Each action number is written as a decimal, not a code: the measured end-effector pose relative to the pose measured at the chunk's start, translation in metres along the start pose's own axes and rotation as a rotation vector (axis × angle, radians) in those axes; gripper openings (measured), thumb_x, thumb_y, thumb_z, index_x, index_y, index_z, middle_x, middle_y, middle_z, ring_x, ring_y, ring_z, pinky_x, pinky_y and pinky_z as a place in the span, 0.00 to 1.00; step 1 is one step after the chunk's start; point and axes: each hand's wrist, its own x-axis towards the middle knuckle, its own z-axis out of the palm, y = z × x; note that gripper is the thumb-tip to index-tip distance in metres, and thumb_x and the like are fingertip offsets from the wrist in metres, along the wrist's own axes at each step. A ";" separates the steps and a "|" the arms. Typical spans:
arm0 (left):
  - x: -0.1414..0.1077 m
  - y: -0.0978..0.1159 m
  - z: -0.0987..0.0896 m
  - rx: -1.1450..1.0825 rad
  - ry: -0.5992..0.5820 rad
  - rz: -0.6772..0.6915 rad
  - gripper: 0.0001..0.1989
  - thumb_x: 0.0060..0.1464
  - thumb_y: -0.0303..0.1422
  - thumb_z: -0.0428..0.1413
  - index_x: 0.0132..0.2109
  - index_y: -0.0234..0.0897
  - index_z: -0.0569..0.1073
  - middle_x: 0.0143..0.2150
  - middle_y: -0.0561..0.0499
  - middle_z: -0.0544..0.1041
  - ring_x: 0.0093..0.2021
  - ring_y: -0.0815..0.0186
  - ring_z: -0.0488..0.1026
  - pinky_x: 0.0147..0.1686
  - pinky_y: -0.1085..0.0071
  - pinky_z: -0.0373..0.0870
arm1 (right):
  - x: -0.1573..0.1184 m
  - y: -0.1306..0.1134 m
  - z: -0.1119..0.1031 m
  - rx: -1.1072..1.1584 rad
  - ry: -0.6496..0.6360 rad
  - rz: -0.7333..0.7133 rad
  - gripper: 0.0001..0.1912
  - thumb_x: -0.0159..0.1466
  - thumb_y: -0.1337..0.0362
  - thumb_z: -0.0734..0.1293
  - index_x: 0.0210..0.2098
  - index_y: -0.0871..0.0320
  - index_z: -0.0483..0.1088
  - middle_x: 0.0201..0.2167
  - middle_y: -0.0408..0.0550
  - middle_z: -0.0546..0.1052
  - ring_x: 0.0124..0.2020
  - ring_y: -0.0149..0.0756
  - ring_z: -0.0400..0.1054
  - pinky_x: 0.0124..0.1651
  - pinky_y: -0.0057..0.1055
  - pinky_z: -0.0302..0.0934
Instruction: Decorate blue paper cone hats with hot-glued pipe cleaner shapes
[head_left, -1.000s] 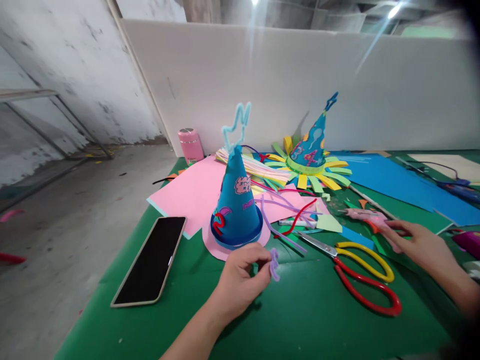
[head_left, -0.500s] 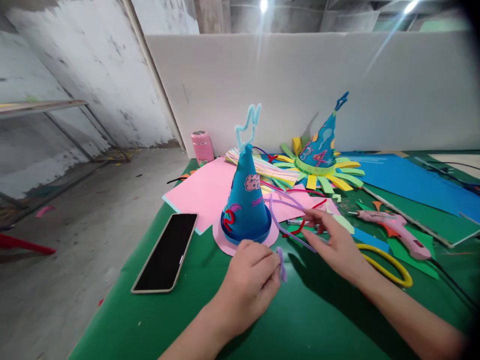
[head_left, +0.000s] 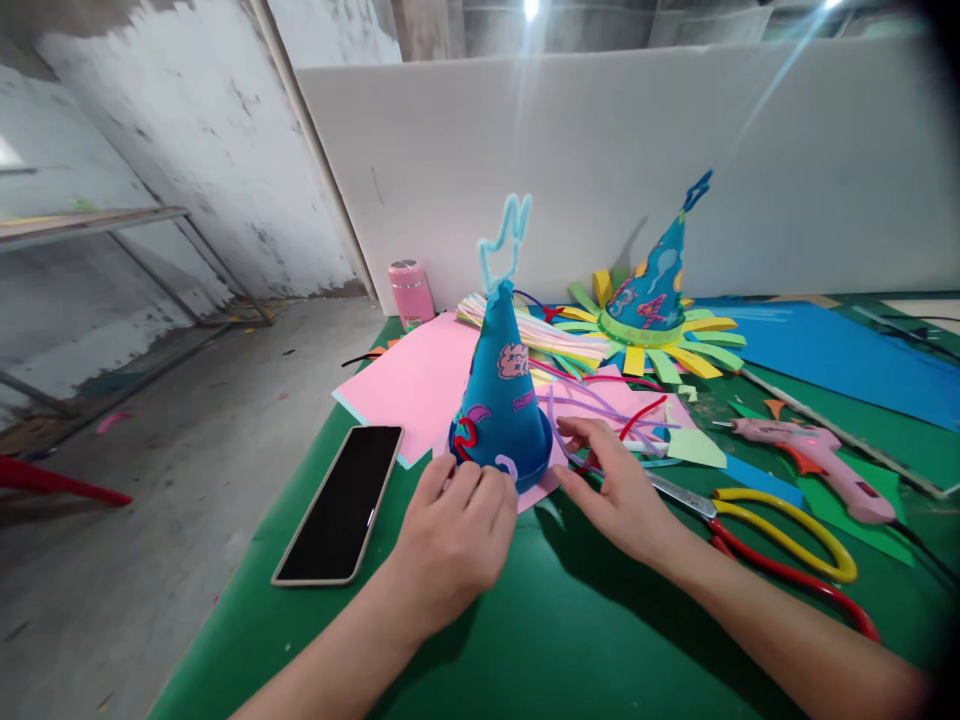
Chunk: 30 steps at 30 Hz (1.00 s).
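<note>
A blue paper cone party hat (head_left: 499, 400) stands on a pink paper base, topped by a pale blue pipe-cleaner shape (head_left: 506, 240). At its near lower side, my left hand (head_left: 461, 525) is closed on a short curled purple pipe cleaner (head_left: 508, 464), which shows above the knuckles against the hat. To the right of the brim, my right hand (head_left: 619, 490) has thumb and fingers apart, with no held thing visible. Long purple pipe cleaners (head_left: 592, 402) lie just behind it. A red curl (head_left: 466, 438) and pink patches decorate the cone.
On the left lies a phone (head_left: 341, 505). Scissors (head_left: 787, 540) with yellow and red handles and a pink glue gun (head_left: 825, 455) are on the right. Behind stand a second decorated hat (head_left: 652, 290), a pink canister (head_left: 412, 293) and a bundle of pipe cleaners (head_left: 540, 330).
My left hand has moved left with the purple pipe cleaner, up to the hat's front. My right hand has shifted left toward the brim, and the scissors show more fully.
</note>
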 end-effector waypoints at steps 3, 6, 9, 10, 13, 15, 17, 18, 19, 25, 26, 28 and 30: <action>0.001 -0.006 0.003 0.041 0.014 0.040 0.08 0.52 0.25 0.47 0.33 0.31 0.71 0.26 0.49 0.72 0.27 0.67 0.66 0.35 0.64 0.59 | 0.002 0.000 0.004 -0.022 0.024 -0.032 0.27 0.55 0.65 0.62 0.54 0.56 0.51 0.49 0.53 0.62 0.49 0.43 0.58 0.48 0.41 0.57; 0.000 -0.012 0.007 0.055 0.024 0.065 0.08 0.52 0.24 0.47 0.33 0.31 0.71 0.27 0.48 0.73 0.30 0.65 0.67 0.39 0.63 0.58 | 0.006 -0.001 0.009 -0.057 0.034 -0.054 0.35 0.53 0.61 0.64 0.57 0.56 0.47 0.53 0.54 0.58 0.54 0.46 0.52 0.53 0.45 0.52; 0.000 -0.014 0.009 0.109 0.038 0.095 0.08 0.52 0.24 0.47 0.33 0.32 0.71 0.28 0.49 0.73 0.32 0.65 0.68 0.41 0.62 0.57 | 0.009 -0.003 0.013 -0.085 0.036 -0.073 0.38 0.51 0.61 0.66 0.57 0.56 0.46 0.54 0.55 0.56 0.55 0.46 0.50 0.55 0.45 0.50; 0.000 -0.014 0.010 0.132 0.035 0.109 0.07 0.52 0.25 0.48 0.33 0.32 0.71 0.28 0.49 0.73 0.32 0.65 0.68 0.41 0.62 0.57 | 0.009 -0.004 0.014 -0.093 0.036 -0.079 0.38 0.51 0.61 0.66 0.57 0.56 0.46 0.54 0.54 0.56 0.55 0.46 0.49 0.55 0.45 0.49; 0.001 -0.012 0.014 0.163 0.016 0.130 0.06 0.51 0.25 0.49 0.33 0.33 0.71 0.28 0.49 0.72 0.32 0.64 0.67 0.41 0.62 0.56 | 0.008 -0.005 0.017 -0.119 0.026 -0.088 0.39 0.51 0.61 0.65 0.58 0.56 0.44 0.55 0.54 0.54 0.57 0.47 0.47 0.55 0.45 0.49; 0.002 -0.010 0.016 0.148 0.013 0.117 0.06 0.52 0.25 0.48 0.33 0.32 0.71 0.27 0.49 0.71 0.32 0.65 0.66 0.42 0.62 0.55 | 0.008 -0.004 0.019 -0.131 0.013 -0.089 0.41 0.50 0.61 0.66 0.59 0.55 0.42 0.56 0.54 0.53 0.58 0.47 0.46 0.55 0.46 0.48; 0.003 -0.009 0.018 0.145 0.017 0.108 0.06 0.51 0.24 0.48 0.33 0.32 0.70 0.26 0.50 0.70 0.31 0.65 0.66 0.43 0.62 0.54 | 0.008 -0.003 0.020 -0.142 -0.004 -0.083 0.44 0.50 0.60 0.66 0.60 0.56 0.39 0.57 0.55 0.51 0.58 0.48 0.44 0.56 0.47 0.47; 0.004 -0.008 0.018 0.158 0.014 0.113 0.06 0.51 0.24 0.48 0.32 0.32 0.70 0.26 0.50 0.70 0.31 0.65 0.66 0.42 0.62 0.54 | 0.009 -0.002 0.021 -0.148 -0.009 -0.081 0.46 0.49 0.59 0.67 0.60 0.57 0.38 0.57 0.56 0.50 0.58 0.48 0.44 0.56 0.47 0.47; 0.004 -0.008 0.018 0.179 0.015 0.119 0.06 0.51 0.24 0.48 0.32 0.32 0.70 0.26 0.50 0.70 0.31 0.64 0.66 0.42 0.61 0.54 | 0.010 -0.002 0.022 -0.156 -0.013 -0.078 0.47 0.49 0.58 0.67 0.60 0.57 0.37 0.58 0.57 0.50 0.59 0.48 0.43 0.56 0.47 0.46; 0.010 -0.011 0.019 0.192 0.046 0.135 0.08 0.51 0.23 0.46 0.32 0.35 0.69 0.27 0.51 0.70 0.33 0.64 0.66 0.38 0.64 0.54 | 0.015 0.001 0.028 -0.190 -0.024 -0.069 0.48 0.49 0.55 0.66 0.60 0.62 0.37 0.58 0.59 0.49 0.59 0.47 0.42 0.57 0.45 0.45; 0.011 -0.011 0.019 0.187 0.046 0.134 0.09 0.51 0.22 0.46 0.31 0.36 0.69 0.27 0.52 0.70 0.33 0.65 0.66 0.38 0.65 0.54 | 0.016 0.002 0.029 -0.191 -0.023 -0.072 0.48 0.49 0.55 0.66 0.60 0.63 0.36 0.58 0.59 0.49 0.59 0.46 0.42 0.57 0.45 0.45; 0.012 -0.011 0.021 0.213 0.034 0.150 0.09 0.51 0.22 0.46 0.31 0.36 0.69 0.27 0.51 0.71 0.33 0.65 0.65 0.38 0.65 0.54 | 0.017 0.003 0.030 -0.188 -0.019 -0.081 0.48 0.49 0.55 0.66 0.60 0.62 0.36 0.59 0.58 0.49 0.59 0.46 0.42 0.57 0.45 0.45; 0.012 -0.010 0.023 0.265 0.021 0.174 0.09 0.51 0.23 0.46 0.30 0.36 0.69 0.28 0.51 0.71 0.33 0.65 0.65 0.37 0.64 0.54 | 0.018 0.004 0.031 -0.182 -0.017 -0.087 0.48 0.48 0.56 0.66 0.60 0.62 0.36 0.59 0.58 0.49 0.59 0.46 0.42 0.57 0.45 0.46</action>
